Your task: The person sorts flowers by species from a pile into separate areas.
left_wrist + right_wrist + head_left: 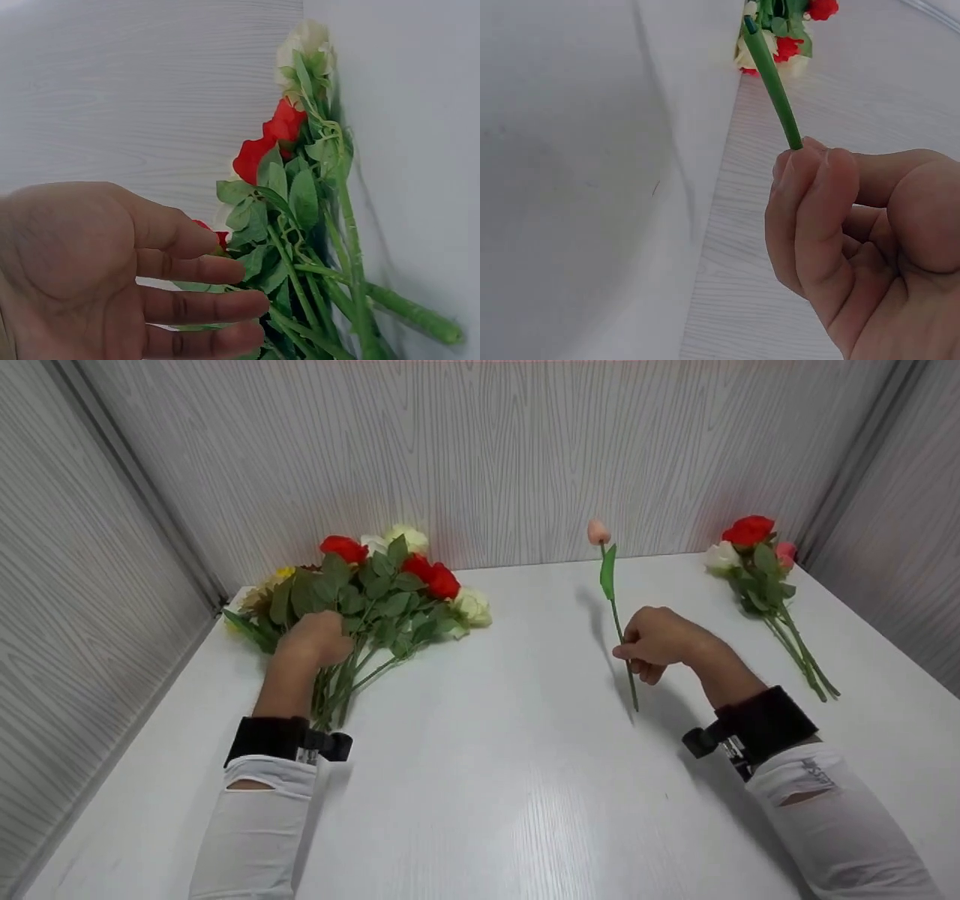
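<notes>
Between thumb and fingertips, my right hand [664, 637] pinches the stem of a pink tulip [608, 574]. Its bloom points toward the back wall and one long leaf grows from the stem. The cut end of the green stem [774, 90] sticks out past the fingertips in the right wrist view. My left hand [315, 637] is over a heap of flowers [394, 585] on the left. In the left wrist view its fingers [202, 306] are fairly straight and overlap the leaves. Red roses [259, 154] and a pale bloom [306, 56] lie beyond them.
At the back right lies a small bunch [761, 570] of red, white and pink flowers, stems toward the front. The white table [480, 780] is bounded by grey wood-grain panels [495, 457] at the back and both sides.
</notes>
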### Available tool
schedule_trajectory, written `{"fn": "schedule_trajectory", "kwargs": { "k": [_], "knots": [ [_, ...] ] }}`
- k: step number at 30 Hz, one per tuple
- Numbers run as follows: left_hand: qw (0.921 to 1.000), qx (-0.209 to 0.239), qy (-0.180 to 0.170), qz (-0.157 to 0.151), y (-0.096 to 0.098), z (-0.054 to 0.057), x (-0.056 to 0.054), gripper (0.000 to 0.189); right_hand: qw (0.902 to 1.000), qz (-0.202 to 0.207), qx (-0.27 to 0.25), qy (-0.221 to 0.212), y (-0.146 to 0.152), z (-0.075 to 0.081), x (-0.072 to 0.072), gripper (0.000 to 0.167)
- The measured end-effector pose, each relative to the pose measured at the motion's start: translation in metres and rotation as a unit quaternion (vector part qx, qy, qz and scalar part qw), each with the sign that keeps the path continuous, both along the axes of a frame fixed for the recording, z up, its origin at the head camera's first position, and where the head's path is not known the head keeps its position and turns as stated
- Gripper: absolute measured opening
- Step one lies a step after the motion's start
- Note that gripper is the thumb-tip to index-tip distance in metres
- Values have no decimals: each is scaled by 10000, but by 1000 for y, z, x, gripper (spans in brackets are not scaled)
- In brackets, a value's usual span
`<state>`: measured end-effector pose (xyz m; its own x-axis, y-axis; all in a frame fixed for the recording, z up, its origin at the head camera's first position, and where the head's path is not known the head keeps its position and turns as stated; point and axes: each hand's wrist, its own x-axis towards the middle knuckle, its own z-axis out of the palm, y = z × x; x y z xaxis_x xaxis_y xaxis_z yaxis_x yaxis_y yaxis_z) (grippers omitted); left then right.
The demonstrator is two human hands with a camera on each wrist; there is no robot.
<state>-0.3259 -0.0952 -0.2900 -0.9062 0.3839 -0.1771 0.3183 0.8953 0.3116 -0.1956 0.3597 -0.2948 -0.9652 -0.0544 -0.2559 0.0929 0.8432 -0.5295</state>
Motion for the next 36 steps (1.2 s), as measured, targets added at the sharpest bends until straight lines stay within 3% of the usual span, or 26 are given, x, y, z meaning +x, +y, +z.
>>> {"fn": "schedule_trajectory", "kwargs": {
  "k": [9,16,21,25,29,36],
  "knots": [
    [9984,-76,-434,-351,10,-13,-4,39,9972,-170,638,-355,17,-4,-4,23],
    [9974,-417,-326,-499,8,-24,-5,26,9935,-152,1045,-419,36,-10,-7,22],
    [9972,-414,-426,-445,12,-30,-5,19,9841,-197,1613,-719,50,-15,-5,26],
    [9981,-312,-383,-381,14,-25,-5,13,9803,-405,1745,-837,57,-12,-3,22],
    [9989,-158,-187,-396,15,-19,-1,15,9828,-438,1521,-946,58,-15,-2,18],
    [9969,611,288,-406,20,-4,5,11,9890,-429,1256,-654,51,-11,-4,20]
  ]
}}
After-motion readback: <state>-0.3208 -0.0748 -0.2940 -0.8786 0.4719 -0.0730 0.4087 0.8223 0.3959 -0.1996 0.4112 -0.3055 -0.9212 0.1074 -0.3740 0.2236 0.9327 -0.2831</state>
